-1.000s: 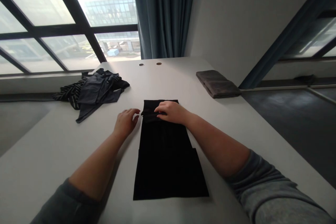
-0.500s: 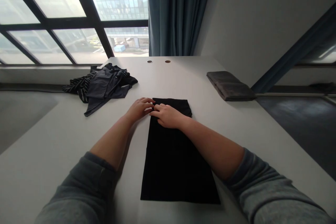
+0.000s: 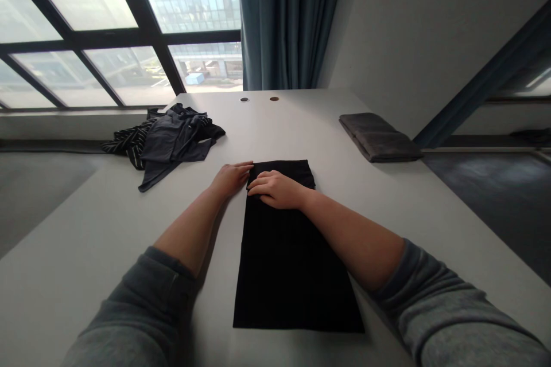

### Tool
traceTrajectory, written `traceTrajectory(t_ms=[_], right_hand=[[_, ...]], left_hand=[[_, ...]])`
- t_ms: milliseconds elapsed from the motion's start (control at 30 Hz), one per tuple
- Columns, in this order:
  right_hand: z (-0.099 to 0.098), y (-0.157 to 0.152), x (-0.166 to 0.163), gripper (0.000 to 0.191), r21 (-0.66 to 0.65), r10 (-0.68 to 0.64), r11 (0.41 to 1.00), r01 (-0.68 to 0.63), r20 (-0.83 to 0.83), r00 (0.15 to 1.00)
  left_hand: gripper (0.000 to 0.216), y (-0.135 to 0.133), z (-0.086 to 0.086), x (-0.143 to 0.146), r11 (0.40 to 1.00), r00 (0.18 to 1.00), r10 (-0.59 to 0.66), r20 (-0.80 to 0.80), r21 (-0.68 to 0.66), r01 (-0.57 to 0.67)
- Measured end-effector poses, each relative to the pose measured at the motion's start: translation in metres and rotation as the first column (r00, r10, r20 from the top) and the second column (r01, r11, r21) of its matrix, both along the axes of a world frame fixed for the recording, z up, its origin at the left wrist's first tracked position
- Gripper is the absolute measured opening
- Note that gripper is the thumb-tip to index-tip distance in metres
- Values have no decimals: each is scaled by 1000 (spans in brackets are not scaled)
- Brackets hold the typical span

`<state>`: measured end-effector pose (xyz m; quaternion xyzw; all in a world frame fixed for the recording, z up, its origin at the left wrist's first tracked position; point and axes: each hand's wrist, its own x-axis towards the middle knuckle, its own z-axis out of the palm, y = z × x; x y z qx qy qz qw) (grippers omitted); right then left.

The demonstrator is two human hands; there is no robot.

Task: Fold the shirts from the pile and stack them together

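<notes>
A black folded garment (image 3: 293,269) lies flat on the white table, longer than it is wide; I cannot tell its kind. At its far left corner rests my left hand (image 3: 233,176), fingers stretched out and touching the edge. My right hand (image 3: 278,190) lies across the upper part of the cloth, palm down with its fingers toward the left edge, flat and slightly bent. Neither hand grips anything that I can see. The cloth under the right palm is hidden.
A loose heap of dark clothes (image 3: 172,137), some striped, sits at the left on the white table (image 3: 293,126). Toward the right lies a folded grey-brown cloth (image 3: 379,137). Behind the table are a window (image 3: 116,40) and a blue curtain (image 3: 288,23).
My left fingers have straightened and flattened at the corner. The right hand has shifted slightly right, away from the left hand. The black garment stays in place.
</notes>
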<state>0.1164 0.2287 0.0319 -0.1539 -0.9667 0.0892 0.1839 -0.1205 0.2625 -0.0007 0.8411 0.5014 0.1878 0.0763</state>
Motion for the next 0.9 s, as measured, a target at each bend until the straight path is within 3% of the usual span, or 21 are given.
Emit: traceTrajectory(t_ms=[233, 333, 467, 567, 633, 733, 800, 900], right_hand=[[-9, -2, 6, 54, -151, -80, 984, 90, 67, 995], [-12, 0, 8, 51, -231, -119, 963, 138, 94, 988], [-11, 3, 17, 42, -319, -148, 941, 113, -88, 985], [-12, 2, 38, 41, -263, -306, 930, 256, -175, 936], [-20, -1, 56, 48, -199, -497, 860, 469, -121, 859], [-39, -6, 81, 72, -195, -785, 601, 775, 34, 618], [-51, -10, 92, 83, -211, -868, 459, 863, 102, 487], [-60, -18, 99, 87, -212, -898, 385, 898, 136, 418]], left_hand=[[51, -3, 1, 4, 1000, 999, -28, -28, -13, 27], [52, -4, -1, 3, 999, 1000, -15, -11, -34, 15], [49, -5, -4, 2, 999, 998, 35, 55, -43, -33], [50, -13, -4, 7, 986, 984, 165, 64, -36, -163], [55, -21, -3, 15, 963, 962, 267, 50, -57, -264], [74, -36, -2, 28, 940, 941, 336, 35, -79, -333], [87, -45, -2, 36, 946, 947, 320, 32, -73, -317], [95, -55, -2, 40, 957, 959, 283, 17, -69, -282]])
